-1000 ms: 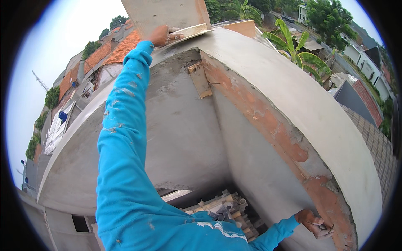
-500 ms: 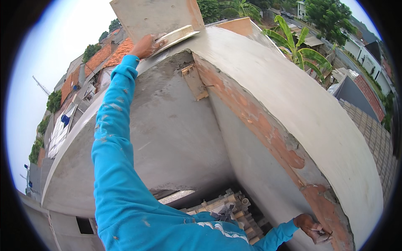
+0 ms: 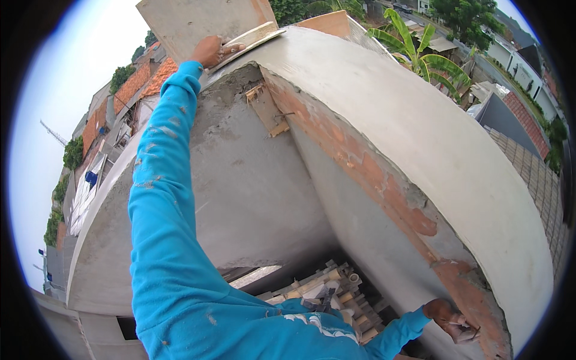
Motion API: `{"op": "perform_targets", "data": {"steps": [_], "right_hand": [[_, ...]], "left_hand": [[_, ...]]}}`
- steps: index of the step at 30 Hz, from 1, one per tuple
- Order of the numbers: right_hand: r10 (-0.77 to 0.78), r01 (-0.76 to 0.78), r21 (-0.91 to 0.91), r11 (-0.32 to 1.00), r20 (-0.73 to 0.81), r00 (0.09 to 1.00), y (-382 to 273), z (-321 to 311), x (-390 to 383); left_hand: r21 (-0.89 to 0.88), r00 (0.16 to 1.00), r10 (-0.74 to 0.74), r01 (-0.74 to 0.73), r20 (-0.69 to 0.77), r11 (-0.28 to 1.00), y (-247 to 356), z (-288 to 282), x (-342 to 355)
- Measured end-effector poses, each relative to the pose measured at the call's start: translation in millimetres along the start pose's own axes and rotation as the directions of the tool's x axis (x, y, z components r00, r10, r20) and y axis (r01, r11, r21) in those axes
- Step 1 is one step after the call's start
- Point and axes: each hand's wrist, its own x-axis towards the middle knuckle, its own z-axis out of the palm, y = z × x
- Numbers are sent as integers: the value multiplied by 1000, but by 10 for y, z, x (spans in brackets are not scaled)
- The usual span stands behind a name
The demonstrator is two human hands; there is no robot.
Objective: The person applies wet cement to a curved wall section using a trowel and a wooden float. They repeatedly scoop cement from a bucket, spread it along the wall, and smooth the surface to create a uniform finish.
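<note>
My left hand [image 3: 211, 51] reaches far out at the upper left, its fingers closed over a pale, flat plastering float [image 3: 258, 37]. The float lies along the smooth light-grey wall top [image 3: 384, 108], near the corner where two walls meet. At the lower right my right hand [image 3: 449, 320] is curled against the rough, orange-patched inner edge [image 3: 360, 171] of the wall. Its fingertips are drawn together there, and what they grip is hard to make out. Both arms wear blue sleeves, the left one spotted with dried mortar.
A plain grey board [image 3: 204, 24] rises beyond the float. In the inner corner a small wooden block [image 3: 267, 111] is stuck to the wall, a nail beside it. Stacked roof tiles [image 3: 345, 294] lie deep below. Rooftops and a banana plant [image 3: 420, 57] stand outside.
My left hand and the float have slid a little to the right along the wall top. The whole view has shifted slightly. My right hand keeps its place at the wall edge.
</note>
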Motion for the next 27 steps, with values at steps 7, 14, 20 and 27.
{"op": "perform_targets", "data": {"steps": [7,14,20,27], "right_hand": [[15,-15,7,1000,-7,1000,-29,13,19],[67,-69,48,996,48,997,2,-54,4],[26,-26,50,998,6,1000,-16,-3,25],[-1,1,36,999,7,1000,-75,-2,69]], "left_hand": [[-255,994,47,-72,-103,964,88,-183,-429],[-395,976,38,-122,-212,911,-282,-288,-327],[-142,933,170,-224,-319,964,-561,-2,-101],[-138,992,-89,77,-86,987,-219,-322,-587]]}}
